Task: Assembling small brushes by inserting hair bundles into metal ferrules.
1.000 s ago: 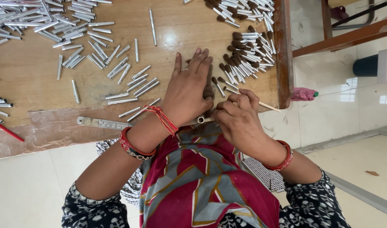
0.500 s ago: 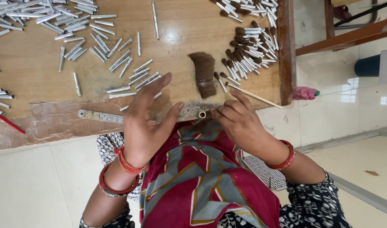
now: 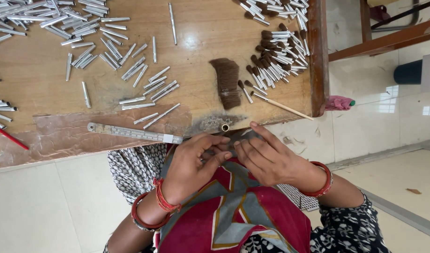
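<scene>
Two hands are seen just below the edge of the wooden surface (image 3: 37,70). The left hand (image 3: 196,161) and the right hand (image 3: 266,159) are brought together, fingertips touching, around a small dark tuft of hair (image 3: 238,138); whether either grip is closed on it cannot be told. One brown hair bundle (image 3: 226,82), one metal ruler (image 3: 130,132) and one thin wooden stick (image 3: 283,106) are laid on the surface. Many silver tubes (image 3: 144,82) are scattered there, too many to be counted.

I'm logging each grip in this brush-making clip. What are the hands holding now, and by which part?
The left hand and right hand meet at the table edge, fingertips pinched together on something small and dark; what it is, and which part, cannot be told.
</scene>
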